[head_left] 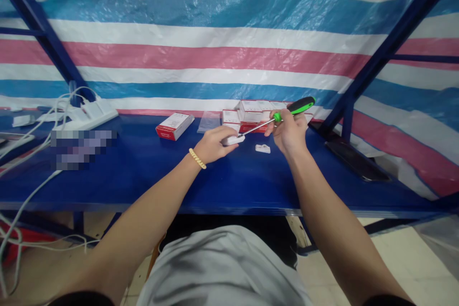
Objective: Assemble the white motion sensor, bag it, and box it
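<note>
My left hand [214,144], with a yellow twisted band at the wrist, is closed around a small white plastic piece [234,140] above the blue table. In my right hand [289,132] is a screwdriver [302,105] with a green and black handle. Its metal shaft slants down to the left, and the tip meets the top of the white piece; whether it sits in a screw is too small to tell. Between the hands, a second small white part [263,148] lies on the table.
Red and white boxes [250,111] are stacked behind my hands, and a single box [174,125] lies to the left beside a clear plastic bag [209,122]. A white power strip [89,117] with cables occupies the left side. At right rests a dark phone-like slab [356,160].
</note>
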A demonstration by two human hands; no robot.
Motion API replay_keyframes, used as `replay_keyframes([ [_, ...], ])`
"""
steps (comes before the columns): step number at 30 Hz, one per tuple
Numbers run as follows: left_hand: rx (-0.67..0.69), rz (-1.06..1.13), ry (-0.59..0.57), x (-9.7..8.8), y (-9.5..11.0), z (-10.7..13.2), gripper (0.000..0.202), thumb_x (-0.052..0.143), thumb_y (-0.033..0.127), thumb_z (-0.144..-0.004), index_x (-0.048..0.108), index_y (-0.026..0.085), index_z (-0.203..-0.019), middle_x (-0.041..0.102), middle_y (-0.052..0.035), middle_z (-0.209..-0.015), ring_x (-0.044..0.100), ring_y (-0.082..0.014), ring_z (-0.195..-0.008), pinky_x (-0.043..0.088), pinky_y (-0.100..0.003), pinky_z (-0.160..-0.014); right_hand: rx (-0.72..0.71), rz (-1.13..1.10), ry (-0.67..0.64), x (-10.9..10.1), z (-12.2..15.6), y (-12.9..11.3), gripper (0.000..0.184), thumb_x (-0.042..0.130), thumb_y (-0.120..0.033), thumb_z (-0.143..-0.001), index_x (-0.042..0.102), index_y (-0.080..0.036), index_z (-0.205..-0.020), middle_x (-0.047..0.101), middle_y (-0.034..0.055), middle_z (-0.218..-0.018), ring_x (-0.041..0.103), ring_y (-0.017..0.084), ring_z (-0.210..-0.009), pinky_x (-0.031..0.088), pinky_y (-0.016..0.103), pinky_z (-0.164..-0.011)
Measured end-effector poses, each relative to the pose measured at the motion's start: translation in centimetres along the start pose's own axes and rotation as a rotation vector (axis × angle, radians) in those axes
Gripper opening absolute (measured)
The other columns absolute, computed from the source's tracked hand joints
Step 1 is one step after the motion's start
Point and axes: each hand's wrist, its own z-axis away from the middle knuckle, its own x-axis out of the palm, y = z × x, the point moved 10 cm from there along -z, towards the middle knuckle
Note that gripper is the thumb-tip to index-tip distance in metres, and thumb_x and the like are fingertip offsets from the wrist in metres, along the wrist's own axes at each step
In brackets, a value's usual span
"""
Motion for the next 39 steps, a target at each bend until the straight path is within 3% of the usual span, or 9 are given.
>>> replay_keyframes([
  [3,-0.037,-0.017,-0.007,0.0,-0.3,0.0,0.029,0.077,0.02,-0.073,0.067,0.015,-0.1,0.073,-0.0075,-0.095,0.07,-0.0165,-0.084,0.057,-0.028,-0.077,-0.028,-0.005,0.02,0.1,0.2,-0.5,0.044,0.073,-0.044,-0.07,0.035,-0.026,-0.083,0.057,-0.0091,-0.066,0.049,0.007,-0.04,0.049,0.023,-0.036],
  [8,0.0,0.003,0.006,-0.1,0.3,-0.2,0.021,0.073,0.02,-0.078,0.069,0.015,-0.098,0.073,-0.0076,-0.094,0.069,-0.0161,-0.086,0.057,-0.028,-0.077,-0.029,-0.001,0.048,0.0,0.3,-0.6,0.047,0.073,-0.043,-0.069,0.033,-0.027,-0.087,0.057,-0.0099,-0.066,0.05,0.008,-0.041,0.052,0.025,-0.039],
  [19,0.042,-0.04,0.067,-0.6,0.6,-0.2,0.018,0.072,0.021,-0.079,0.069,0.016,-0.096,0.073,-0.0068,-0.093,0.07,-0.0161,-0.085,0.058,-0.028,-0.078,-0.009,0.009,0.106,-0.6,0.2,0.2,0.047,0.073,-0.045,-0.07,0.033,-0.028,-0.089,0.056,-0.0103,-0.066,0.052,0.008,-0.043,0.052,0.024,-0.039],
  [28,-0.039,-0.137,0.103,-0.3,-0.6,0.0,0.018,0.069,0.015,-0.079,0.069,0.016,-0.097,0.073,-0.007,-0.095,0.071,-0.0172,-0.087,0.059,-0.03,-0.081,-0.074,0.044,0.138,-0.6,0.7,0.4,0.048,0.071,-0.047,-0.073,0.032,-0.03,-0.095,0.058,-0.0086,-0.078,0.057,0.008,-0.051,0.052,0.025,-0.042],
  [39,-0.139,-0.166,0.112,-0.7,-2.0,0.3,0.024,0.072,0.013,-0.074,0.069,0.016,-0.097,0.074,-0.0066,-0.096,0.071,-0.0189,-0.085,0.059,-0.032,-0.08,-0.118,0.021,-0.021,1.4,1.9,-1.1,0.054,0.078,-0.05,-0.066,0.038,-0.029,-0.095,0.063,-0.0057,-0.084,0.062,0.011,-0.058,0.058,0.03,-0.048],
])
